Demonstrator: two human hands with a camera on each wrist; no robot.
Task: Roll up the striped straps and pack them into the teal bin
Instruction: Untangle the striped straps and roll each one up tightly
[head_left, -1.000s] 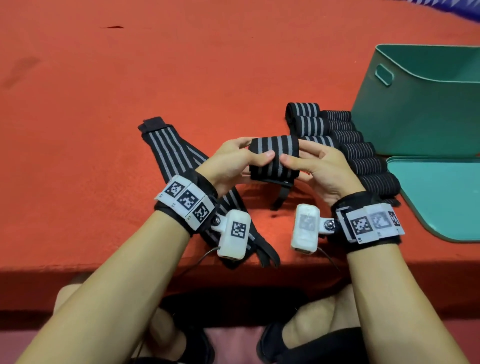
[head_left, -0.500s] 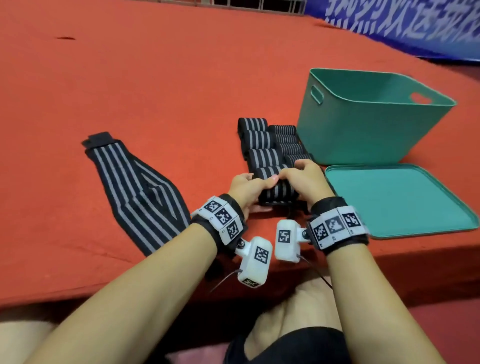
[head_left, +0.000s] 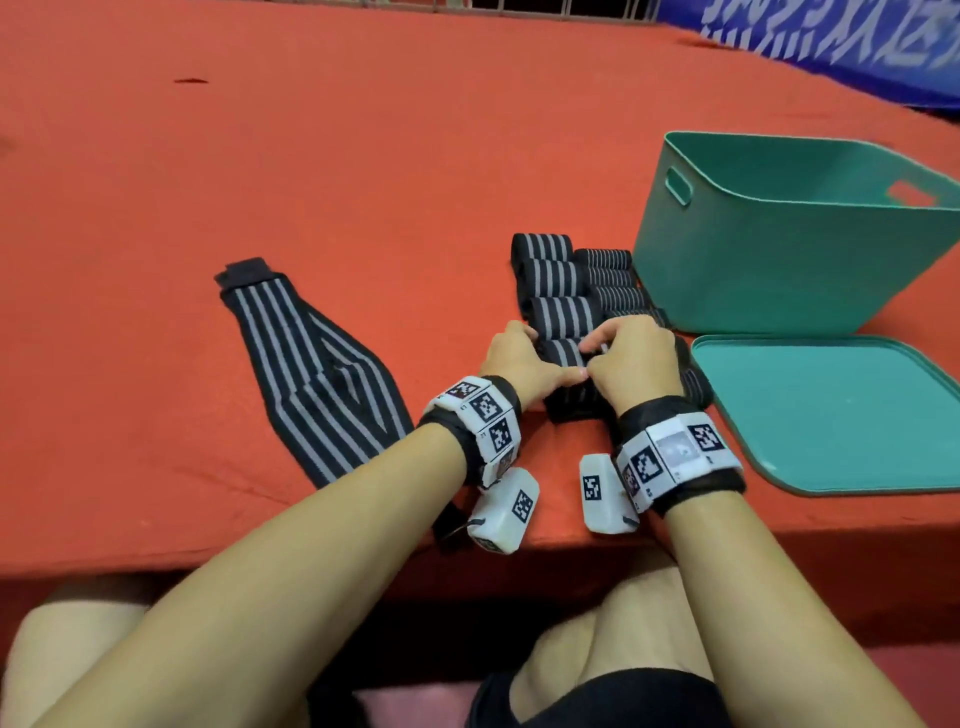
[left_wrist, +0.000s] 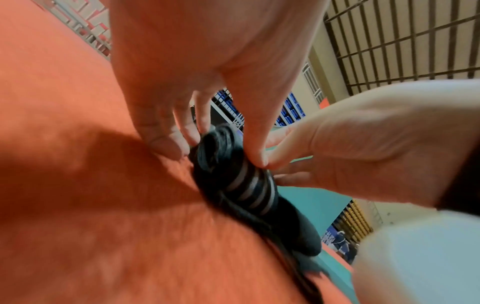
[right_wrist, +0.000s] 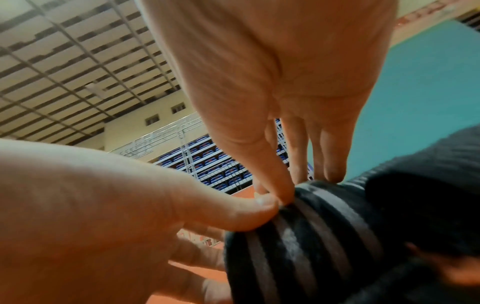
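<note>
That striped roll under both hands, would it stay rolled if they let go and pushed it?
The striped roll is soft wound fabric, so it probably gives under the left hand and right hand. It may well roll if pushed. Its loose tail might let it unwind.

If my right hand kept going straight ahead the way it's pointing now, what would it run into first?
Probably the rolled straps lined up just beyond the roll that your right hand is pinching. The teal bin sits further right; depth is hard to judge.

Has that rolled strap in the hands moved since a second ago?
Yes. The strap was held up above the cloth; now both hands press it down at the near end of the row of rolls, beside the lid.
</note>
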